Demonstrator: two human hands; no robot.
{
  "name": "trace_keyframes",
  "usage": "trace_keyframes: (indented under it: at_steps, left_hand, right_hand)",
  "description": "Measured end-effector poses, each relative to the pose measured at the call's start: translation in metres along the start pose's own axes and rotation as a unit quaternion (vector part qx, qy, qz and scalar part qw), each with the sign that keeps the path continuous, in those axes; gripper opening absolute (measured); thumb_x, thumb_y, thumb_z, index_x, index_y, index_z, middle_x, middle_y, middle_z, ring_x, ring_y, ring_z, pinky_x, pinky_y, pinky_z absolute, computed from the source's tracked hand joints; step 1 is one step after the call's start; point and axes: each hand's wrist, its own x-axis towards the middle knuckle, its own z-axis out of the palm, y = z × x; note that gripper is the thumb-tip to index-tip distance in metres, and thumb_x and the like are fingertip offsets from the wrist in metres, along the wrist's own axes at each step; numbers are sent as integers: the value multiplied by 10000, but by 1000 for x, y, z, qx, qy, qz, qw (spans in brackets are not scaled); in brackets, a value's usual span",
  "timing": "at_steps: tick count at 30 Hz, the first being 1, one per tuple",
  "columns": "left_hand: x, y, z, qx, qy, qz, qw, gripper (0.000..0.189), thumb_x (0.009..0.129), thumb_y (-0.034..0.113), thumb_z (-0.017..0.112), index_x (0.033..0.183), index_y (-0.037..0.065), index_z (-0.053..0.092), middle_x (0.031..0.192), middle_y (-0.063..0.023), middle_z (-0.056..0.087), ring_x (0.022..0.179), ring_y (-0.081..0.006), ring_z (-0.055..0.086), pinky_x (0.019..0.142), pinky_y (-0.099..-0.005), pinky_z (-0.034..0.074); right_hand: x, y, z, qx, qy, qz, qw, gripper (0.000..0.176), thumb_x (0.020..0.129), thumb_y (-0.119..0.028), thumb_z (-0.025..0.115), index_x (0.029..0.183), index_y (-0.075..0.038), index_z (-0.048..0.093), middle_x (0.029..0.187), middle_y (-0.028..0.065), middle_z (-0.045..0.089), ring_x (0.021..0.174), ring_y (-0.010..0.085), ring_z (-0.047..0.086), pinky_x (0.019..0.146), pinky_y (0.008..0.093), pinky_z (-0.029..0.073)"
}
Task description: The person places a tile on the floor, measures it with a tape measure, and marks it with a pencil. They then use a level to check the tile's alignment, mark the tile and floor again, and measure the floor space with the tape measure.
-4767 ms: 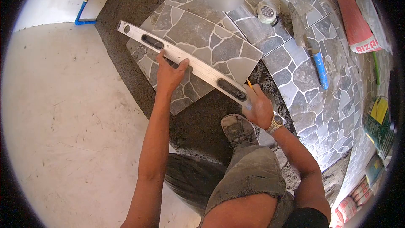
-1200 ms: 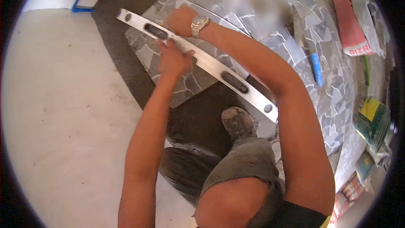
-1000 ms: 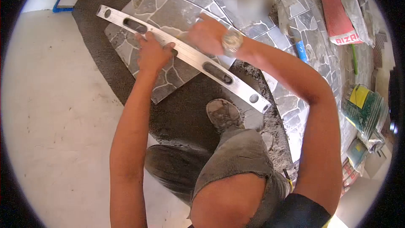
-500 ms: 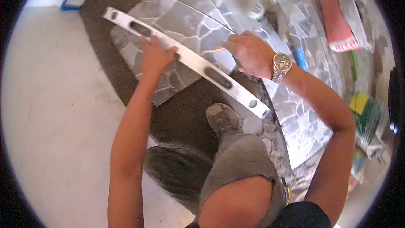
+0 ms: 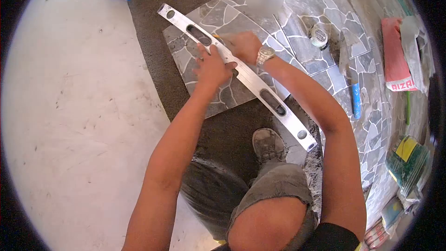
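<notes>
A long silver spirit level (image 5: 251, 81) lies diagonally across a grey tile (image 5: 216, 104) with a white-veined stone pattern. My left hand (image 5: 213, 67) holds the level down near its upper half, fingers spread, with two fingertips and the thumb on the bar. Beyond the level's far edge, my right hand (image 5: 244, 46) is closed on a thin pencil (image 5: 216, 36); only its yellowish end shows past the fingers. This hand is low over the tile, right beside the bar, and slightly blurred. A watch (image 5: 265, 54) is on the right wrist.
Dark mortar (image 5: 223, 132) borders the tile, beside a pale floor (image 5: 83, 111). On the tiles at right are a tape measure (image 5: 319, 36) and a blue-handled trowel (image 5: 356, 100). Farther right lie a red-and-white bag (image 5: 397, 60) and a green package (image 5: 409, 160). My shoe (image 5: 268, 145) stands in front.
My right hand has moved left and down to the level's far edge with the pencil. The left hand stays on the level. The whole view has shifted, so things appear farther right and lower.
</notes>
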Motion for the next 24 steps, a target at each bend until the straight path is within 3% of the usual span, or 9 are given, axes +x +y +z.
trace_keyframes:
  at_steps: [4, 5, 8, 9, 12, 15, 18, 20, 24]
  left_hand:
    - [2, -7, 8, -21, 24, 28, 999, 941, 814, 405, 762, 1503, 49, 230, 1601, -294, 15, 1397, -594, 214, 1070, -728, 248]
    - [3, -8, 9, -21, 28, 34, 999, 936, 817, 407, 759, 1502, 47, 232, 1601, -293, 14, 1397, -592, 216, 1070, -728, 250]
    - [6, -12, 13, -14, 40, 43, 998, 936, 818, 419, 753, 1501, 43, 235, 1604, -287, 13, 1398, -587, 222, 1068, -729, 253]
    - [7, -13, 13, -11, 44, 45, 998, 939, 817, 425, 752, 1501, 42, 235, 1605, -284, 13, 1398, -586, 223, 1067, -730, 254]
    - [6, -7, 12, 44, 53, 33, 997, 949, 784, 455, 777, 1424, -75, 318, 1505, -444, 130, 1374, -551, 313, 1121, -522, 341]
    - [16, -19, 23, 1, 51, 40, 998, 976, 799, 459, 754, 1510, 46, 227, 1604, -277, 37, 1388, -575, 258, 1069, -720, 266]
    - [24, -26, 36, 31, 82, 50, 995, 933, 798, 456, 757, 1480, 45, 270, 1596, -289, 56, 1376, -577, 281, 1058, -706, 295]
    - [22, -23, 29, 22, 76, 54, 995, 915, 798, 456, 758, 1463, 41, 288, 1593, -296, 63, 1369, -580, 292, 1048, -701, 313]
    - [19, -23, 25, 46, 95, 100, 989, 976, 791, 459, 768, 1423, -116, 295, 1486, -450, 170, 1386, -548, 287, 1140, -494, 321]
  right_hand:
    - [37, 1, 6, -29, -39, 13, 999, 453, 873, -210, 575, 1325, -233, 602, 842, 184, 688, 752, 377, 662, 698, 471, 526]
    - [49, 8, 16, -79, -81, 14, 994, 396, 837, -291, 628, 1225, -212, 643, 929, 152, 719, 853, 370, 696, 744, 521, 536]
    - [75, 19, 35, -104, -70, 12, 992, 335, 846, -274, 613, 1161, -180, 675, 931, 145, 721, 849, 361, 701, 747, 517, 541]
    - [80, 18, 34, -119, -104, 57, 986, 252, 836, -261, 618, 1035, -141, 716, 925, 155, 718, 841, 366, 699, 748, 498, 543]
    - [70, 20, 30, -132, -62, -14, 989, 211, 809, -257, 640, 943, -118, 726, 898, 167, 717, 821, 361, 700, 755, 492, 544]
    - [28, 21, 3, -117, -85, -29, 989, 182, 783, -246, 660, 885, -114, 731, 867, 159, 717, 807, 349, 702, 759, 485, 547]
    - [-43, -17, -69, -150, -246, 26, 957, 178, 775, -177, 646, 924, -129, 729, 819, 149, 709, 793, 338, 702, 729, 489, 546]
    - [-107, -8, -75, -105, -137, -63, 983, 186, 771, -119, 638, 933, -144, 727, 781, 124, 700, 762, 307, 700, 755, 467, 533]
    - [-186, -47, -133, -132, -329, 56, 933, 563, 780, -71, 717, 1313, -212, 605, 782, 46, 683, 795, 213, 663, 949, 466, 445]
